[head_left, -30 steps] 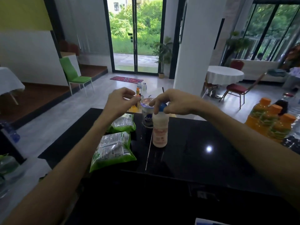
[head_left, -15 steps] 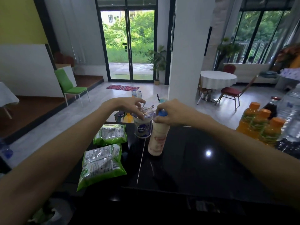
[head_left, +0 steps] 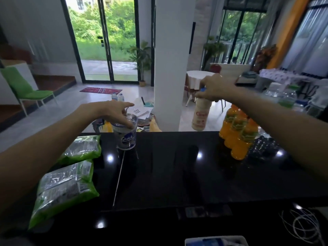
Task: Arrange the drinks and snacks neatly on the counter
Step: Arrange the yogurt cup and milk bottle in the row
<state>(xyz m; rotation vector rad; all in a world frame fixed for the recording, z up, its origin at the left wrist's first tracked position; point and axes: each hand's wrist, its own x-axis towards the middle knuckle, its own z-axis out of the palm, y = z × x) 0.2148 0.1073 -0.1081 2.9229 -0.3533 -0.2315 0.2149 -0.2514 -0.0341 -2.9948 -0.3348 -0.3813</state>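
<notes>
**Both hands gripping drinks from the top, bottle airborne**

Right hand (head_left: 215, 88): fingers pinched around the neck of the white bottle (head_left: 201, 116), just under its blue cap (head_left: 203, 89). Bottle hangs below the grip, slightly tilted, its base clear of the black counter (head_left: 177, 174) near the far edge. Just right of and below that grip: cluster of orange juice bottles (head_left: 237, 134) standing on the counter, close to the bottle but not touching it. Further right of them, clear water bottles (head_left: 287, 98), blurred.

Left hand (head_left: 113, 110): fingers draped over the rim of the sealed water cup (head_left: 126, 133), holding it from above. Can't tell whether the cup's base rests on the counter or sits just off it.

Left of and below that grip, under the left forearm: two green snack bags (head_left: 80, 148) and (head_left: 63, 190) lying flat on the counter, one behind the other, near edges touching or almost.

The two grips are well apart, bare counter between them.
</notes>
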